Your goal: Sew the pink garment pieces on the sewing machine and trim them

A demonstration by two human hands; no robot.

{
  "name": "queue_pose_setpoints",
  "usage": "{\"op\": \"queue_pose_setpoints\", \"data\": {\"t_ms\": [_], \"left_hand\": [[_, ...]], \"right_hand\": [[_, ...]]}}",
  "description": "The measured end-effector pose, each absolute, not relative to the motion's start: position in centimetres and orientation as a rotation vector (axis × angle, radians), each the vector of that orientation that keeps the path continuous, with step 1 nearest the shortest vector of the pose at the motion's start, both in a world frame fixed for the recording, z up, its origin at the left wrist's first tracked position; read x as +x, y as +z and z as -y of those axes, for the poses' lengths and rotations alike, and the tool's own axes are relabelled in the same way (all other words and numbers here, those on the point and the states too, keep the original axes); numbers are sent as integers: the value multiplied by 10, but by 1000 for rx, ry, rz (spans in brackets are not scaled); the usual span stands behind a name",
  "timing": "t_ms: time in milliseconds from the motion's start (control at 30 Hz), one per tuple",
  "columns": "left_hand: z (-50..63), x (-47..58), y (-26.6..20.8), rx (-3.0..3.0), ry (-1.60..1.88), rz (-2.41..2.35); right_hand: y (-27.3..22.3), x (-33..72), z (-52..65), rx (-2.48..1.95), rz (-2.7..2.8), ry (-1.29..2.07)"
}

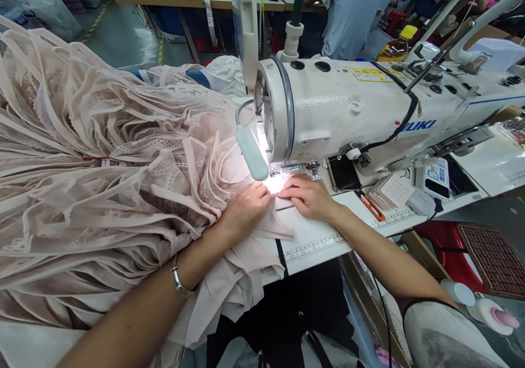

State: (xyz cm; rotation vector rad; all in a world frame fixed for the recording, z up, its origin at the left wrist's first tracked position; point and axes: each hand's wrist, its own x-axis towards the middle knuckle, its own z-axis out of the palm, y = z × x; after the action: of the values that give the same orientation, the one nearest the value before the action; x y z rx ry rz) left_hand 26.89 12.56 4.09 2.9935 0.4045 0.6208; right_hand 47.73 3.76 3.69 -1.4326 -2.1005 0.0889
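Pale pink garment fabric [276, 223] lies at the needle area of a white sewing machine [328, 111], under a bright lamp [252, 152]. My left hand [248, 206] is closed on this fabric, fingers bent at its edge just left of the presser foot. Close beside it, my right hand [307, 196] pinches the fabric, its fingertips almost meeting those of the left. Glare washes out the exact spot where the fingertips touch the cloth. A large tied bundle of similar lace-trimmed garments [102, 193] spreads to my left, and part of the fabric hangs over the table's front edge.
Right of the machine bed are a dark phone [344, 172], orange snips [371, 206], a stack of cards [391, 190] and a small white box [435, 176]. Printed rulers [315, 249] run along the table edge. A person in a blue shirt [348, 12] is beyond the machine.
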Motion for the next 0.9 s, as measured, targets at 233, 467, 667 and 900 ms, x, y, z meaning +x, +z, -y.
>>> {"op": "queue_pose_setpoints", "data": {"t_ms": [233,467,667,900], "left_hand": [[-129,260,38,2926,420,-467],[-128,263,40,2919,337,-560],[-129,265,39,2934,355,-566],[-129,269,42,2908,316,-669]], "right_hand": [[43,475,-34,-1534,2223,56],[36,478,-33,-1536,2238,-60],[35,479,-36,-1559,2274,-3],[41,474,-35,-1731,2254,42]]}}
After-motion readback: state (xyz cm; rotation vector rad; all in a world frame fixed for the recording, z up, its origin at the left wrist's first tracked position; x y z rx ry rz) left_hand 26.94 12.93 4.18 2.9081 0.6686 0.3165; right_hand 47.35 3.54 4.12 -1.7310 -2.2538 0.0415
